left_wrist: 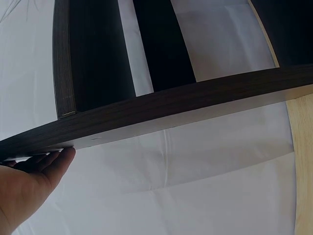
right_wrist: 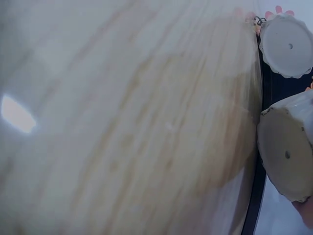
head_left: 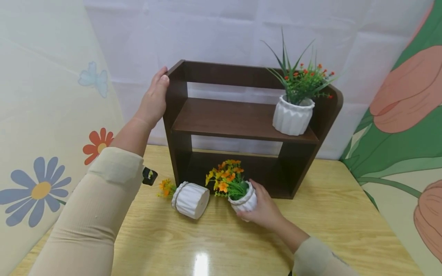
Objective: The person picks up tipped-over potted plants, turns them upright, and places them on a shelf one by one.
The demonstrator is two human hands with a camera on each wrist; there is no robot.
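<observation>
My right hand (head_left: 264, 209) grips a white fluted flowerpot (head_left: 246, 201) with orange and yellow artificial flowers (head_left: 228, 178), tilted toward the left in front of the lower shelf. The right wrist view shows the base of this held pot (right_wrist: 286, 154), with a bit of my hand at the edge. My left hand (head_left: 153, 97) rests against the upper left side of a dark brown two-tier shelf (head_left: 228, 117); in the left wrist view its fingers (left_wrist: 61, 164) lie along the panel's outer face. A second white flowerpot (head_left: 190, 200) lies on its side, its yellow flowers (head_left: 167, 188) pointing left.
A white pot (head_left: 293, 117) with grass blades and small red flowers stands at the right end of the upper shelf. The shelf unit stands on a light wood table (head_left: 224, 245). White cloth (head_left: 221, 30) hangs behind, with flower-printed panels (head_left: 397, 172) at both sides.
</observation>
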